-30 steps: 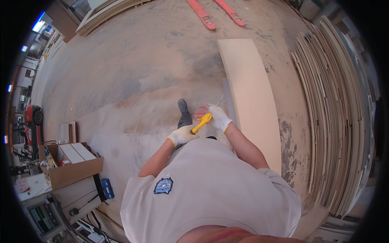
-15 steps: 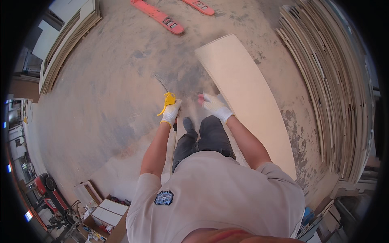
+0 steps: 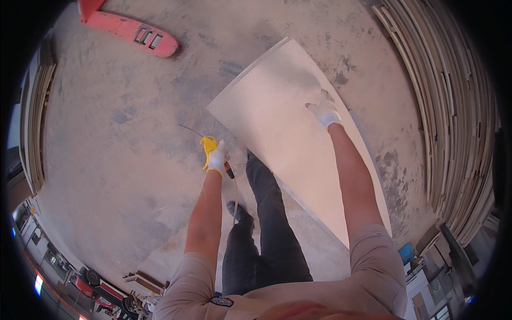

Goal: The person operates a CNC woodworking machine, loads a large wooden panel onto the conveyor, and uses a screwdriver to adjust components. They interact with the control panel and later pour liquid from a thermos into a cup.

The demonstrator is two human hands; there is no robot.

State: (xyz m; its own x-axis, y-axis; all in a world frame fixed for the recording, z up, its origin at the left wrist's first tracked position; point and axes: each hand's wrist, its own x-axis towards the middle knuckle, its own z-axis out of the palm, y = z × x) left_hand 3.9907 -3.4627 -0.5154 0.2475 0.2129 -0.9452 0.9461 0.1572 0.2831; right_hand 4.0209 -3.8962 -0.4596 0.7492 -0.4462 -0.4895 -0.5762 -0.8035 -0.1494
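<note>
My left hand (image 3: 217, 158), in a white knit glove, is closed round a yellow air blow gun (image 3: 209, 144). The gun's thin metal nozzle points away to the far left, and a pale hose (image 3: 236, 200) runs from its dark and red fitting down past my legs. To the right lies a large pale board (image 3: 282, 106), with the edge of another sheet showing beneath its far end. Over the board's right side, my gloved right hand (image 3: 324, 110) has its fingers spread and holds nothing. Whether it touches the surface I cannot tell.
A red pallet jack fork (image 3: 133, 34) reaches in at the far left. Long stacked boards (image 3: 453, 106) line the right side, and more stacked panels (image 3: 36, 128) stand at the left. Red machinery (image 3: 106, 292) sits at the lower left. My feet are beside the pale board.
My right hand has moved forward and right, out over the board, its fingers now spread. My left hand still grips the blow gun. My view has shifted, and the fork appears nearer and farther left.
</note>
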